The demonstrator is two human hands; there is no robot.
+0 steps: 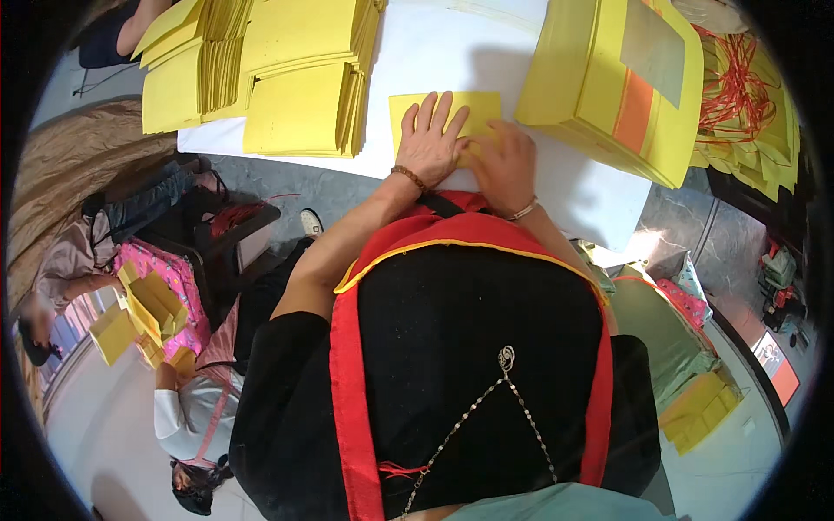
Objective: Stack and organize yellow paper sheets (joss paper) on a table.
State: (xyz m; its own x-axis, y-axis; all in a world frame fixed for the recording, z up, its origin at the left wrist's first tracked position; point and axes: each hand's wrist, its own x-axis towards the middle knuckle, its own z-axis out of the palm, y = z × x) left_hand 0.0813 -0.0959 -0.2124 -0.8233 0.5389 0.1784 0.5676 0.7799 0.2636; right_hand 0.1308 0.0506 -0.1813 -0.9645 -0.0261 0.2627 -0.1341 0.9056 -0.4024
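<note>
A left hand rests, fingers spread, on yellow paper at the frame's upper center; the blurred right hand overlaps the paper's lower right, its finger pose unclear.

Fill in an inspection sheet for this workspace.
Surface: white tabletop, partly shadowed.
Workpiece: flat rectangular yellow paper piece.
Clutter: yellow paper stacks, left; bulky yellow block with orange-and-grey panel, right; tangled red cords beyond.
Hands: bare left hand spread flat on the piece; right hand blurred at its right end, contact unclear.
Cables: nothing seen for certain.
Surroundings: grey marbled floor; person in white shirt at left, near folded yellow paper.
</note>
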